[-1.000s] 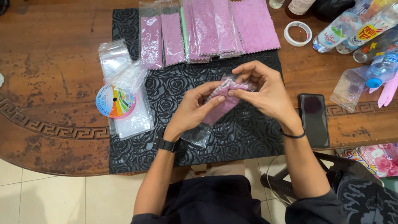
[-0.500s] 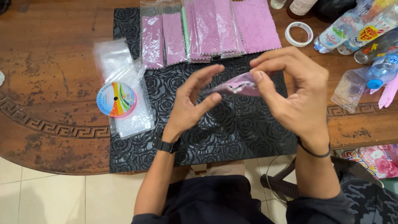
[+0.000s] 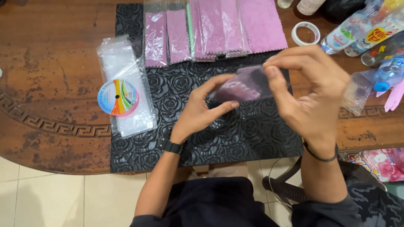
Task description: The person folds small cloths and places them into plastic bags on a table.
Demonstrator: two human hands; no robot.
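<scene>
Brown wood makes up the counter [image 3: 50,63], and a black mat [image 3: 168,96] with a rose pattern lies on it. Above the mat, both hands hold up a small clear bag [image 3: 248,84] with a pink cloth inside. The right hand [image 3: 311,96] pinches the bag's top edge between thumb and fingers. The left hand [image 3: 202,111] holds the bag's lower end, with its fingers closed on it. At the far edge of the mat lie more pink cloths [image 3: 223,29] in a row. Just left of the mat is a pile of empty clear bags [image 3: 126,63] with a round colourful spool [image 3: 118,97] on top. A tape roll [image 3: 306,33] and plastic bottles [image 3: 362,33] sit to the right of the mat.
</scene>
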